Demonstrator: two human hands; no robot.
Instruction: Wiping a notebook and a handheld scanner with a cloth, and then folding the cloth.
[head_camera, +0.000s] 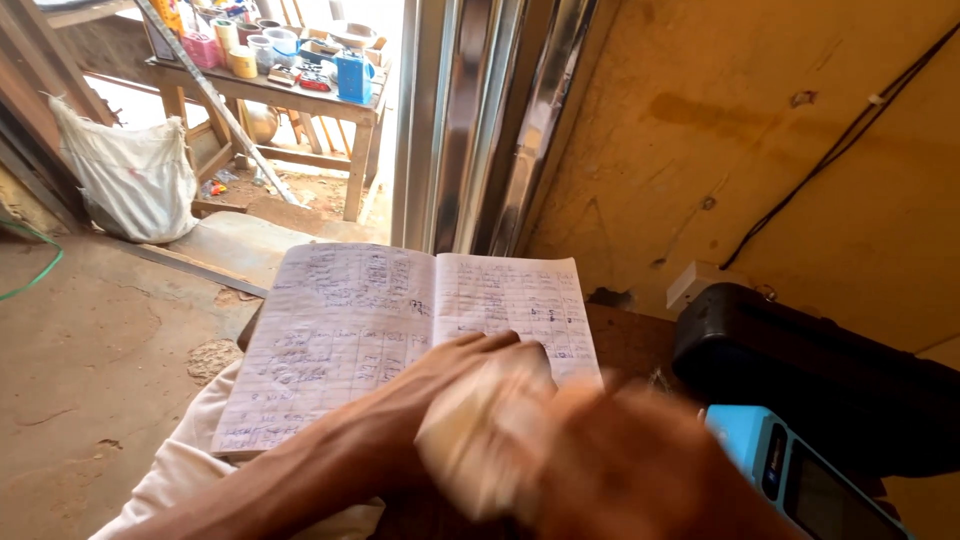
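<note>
Head view: one frame looking down over the person's forearms to a low dark wooden surface set against an ochre wall.
Left hand: comes in from the lower left, fingers curled around a pale, folded wad that may be paper or cloth; motion blur hides what it is.
Right hand: heavily blurred, lying just right of the wad and seemingly against it; whether the fingers are spread or closed cannot be told.
Notebook: open flat on the surface, both ruled pages showing and filled nearly to the bottom with handwritten rows; its lower right corner is covered by the left hand.
Writing tool: none visible in either hand or on the pages.
Progress, as a judgement: the book is already open and the pages written up; the wad is in hand above it, and nothing has yet been laid onto the pages.
Handheld device: blue, with a dark screen, at the lower right edge, apart from both hands.
Black case: bulky, behind the device, against the wall.
Background: doorway with metal strips, a white sack, a cluttered wooden table outside.
</note>
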